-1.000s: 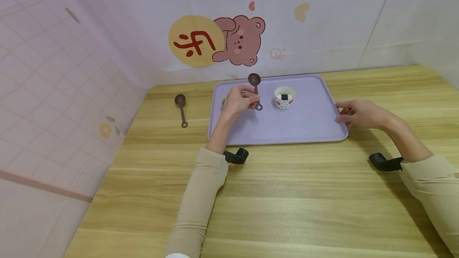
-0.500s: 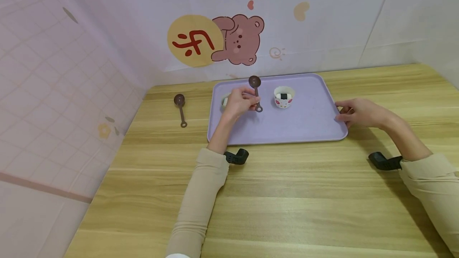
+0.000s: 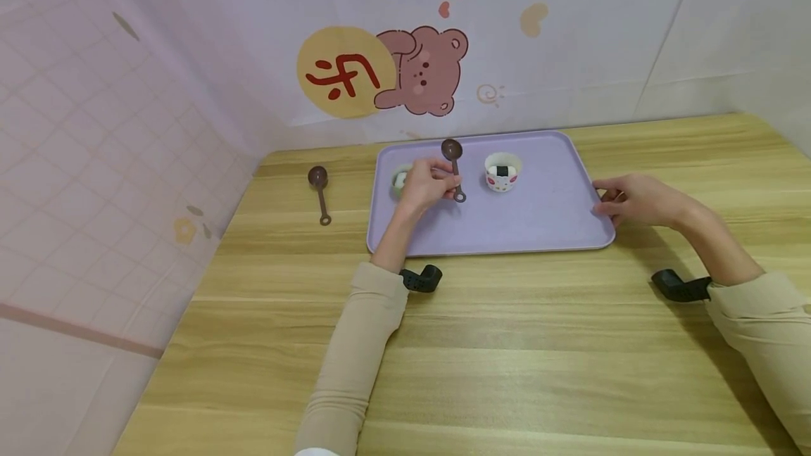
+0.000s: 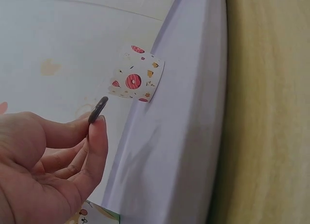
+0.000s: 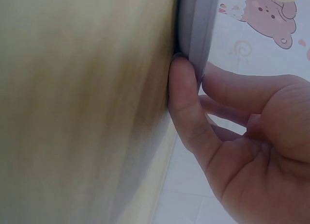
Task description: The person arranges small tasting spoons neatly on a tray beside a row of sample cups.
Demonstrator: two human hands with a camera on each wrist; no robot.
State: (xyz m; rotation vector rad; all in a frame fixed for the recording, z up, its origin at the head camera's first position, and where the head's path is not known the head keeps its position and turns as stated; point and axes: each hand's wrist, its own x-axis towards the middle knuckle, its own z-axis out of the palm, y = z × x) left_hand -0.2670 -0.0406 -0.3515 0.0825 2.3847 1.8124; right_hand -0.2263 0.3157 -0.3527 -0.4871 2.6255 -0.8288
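Observation:
My left hand (image 3: 426, 187) pinches a brown measuring spoon (image 3: 452, 150) by its handle between thumb and fingertips, with the bowl pointing away toward the wall. The spoon is over the left-middle of a lilac tray (image 3: 507, 229). Only the dark end of the handle (image 4: 98, 109) shows in the left wrist view. Right of the spoon stands a white paper cup (image 3: 501, 182) with a pink print and a white piece with a black band inside. A green-rimmed cup (image 3: 395, 191) is partly hidden behind my left hand. My right hand (image 3: 643, 201) grips the tray's right edge, thumb on top and a finger under the rim.
Another brown measuring spoon (image 3: 319, 177) lies on the wooden table (image 3: 507, 357), left of the tray. A wall sheet printed with a bear (image 3: 434, 72) rises close behind the tray. Black wrist camera mounts (image 3: 423, 279) stick out from both cuffs.
My left hand has shifted slightly right and toward me, bringing the spoon lower in view. More of the green-rimmed cup shows. The right hand keeps its grip on the tray edge.

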